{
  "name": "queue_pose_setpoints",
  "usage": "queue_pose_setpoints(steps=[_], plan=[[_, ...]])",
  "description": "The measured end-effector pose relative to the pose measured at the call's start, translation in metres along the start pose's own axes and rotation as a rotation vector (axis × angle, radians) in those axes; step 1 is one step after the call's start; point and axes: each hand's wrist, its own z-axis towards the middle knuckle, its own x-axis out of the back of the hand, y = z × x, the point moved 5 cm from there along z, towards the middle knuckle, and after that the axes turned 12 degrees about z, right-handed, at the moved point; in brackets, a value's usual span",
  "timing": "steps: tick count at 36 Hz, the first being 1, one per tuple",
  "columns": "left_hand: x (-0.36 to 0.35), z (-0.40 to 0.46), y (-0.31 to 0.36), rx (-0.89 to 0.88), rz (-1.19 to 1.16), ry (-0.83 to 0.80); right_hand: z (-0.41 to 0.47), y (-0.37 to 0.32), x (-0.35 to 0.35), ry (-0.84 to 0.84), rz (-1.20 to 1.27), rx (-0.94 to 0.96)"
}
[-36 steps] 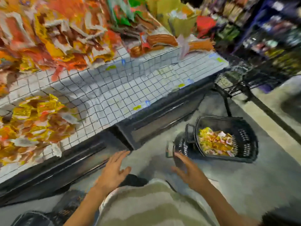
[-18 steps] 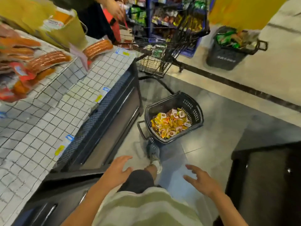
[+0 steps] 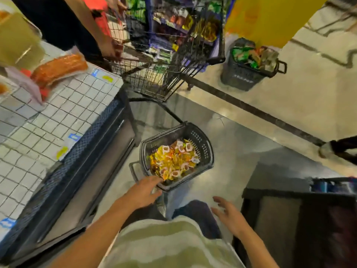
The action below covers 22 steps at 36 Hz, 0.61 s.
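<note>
Black perforated plastic formed the basket [image 3: 203, 146], a rounded tub with rows of small holes in its walls, standing on the glossy grey floor [image 3: 251, 151] at the centre of the frame. Inside lay a loose heap of small crinkled packets [image 3: 173, 161], shiny yellow and orange with white patches. The left hand [image 3: 143, 192] reached in from the lower middle, fingers straight and close together, their tips at the basket's near rim just beside the packets. Whether they touched the rim or a packet could not be told, and the hand gripped nothing. The right hand [image 3: 229, 215], lower right of centre, hung apart from the basket with its fingers spread and loosely bent, holding nothing.

Along the left side ran a chiller shelf [image 3: 38, 132] of white wire grid with small blue and yellow tags along its edge above a dark metal front. At the upper left, orange sausages in a clear, glossy wrap [image 3: 58, 68] lay on that grid. A dark wire trolley [image 3: 154, 80] stood at the upper centre, stuffed with bright packets. A second dark plastic basket [image 3: 241, 78], also full, stood on the pale floor at the upper right.
</note>
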Motion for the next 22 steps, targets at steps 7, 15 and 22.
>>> queue_pose_setpoints(steps=[7, 15, 22], plan=[[0.010, 0.038, 0.000, 0.106, -0.067, 0.020, 0.071, -0.056, 0.014, -0.119, -0.059, 0.062], [-0.037, 0.065, -0.010, 0.385, -0.209, -0.054, 0.172, -0.052, 0.003, -0.392, -0.183, -0.011], [-0.111, 0.133, -0.024, 0.561, -0.464, -0.118, 0.301, -0.009, -0.012, -0.454, -0.370, 0.034]])
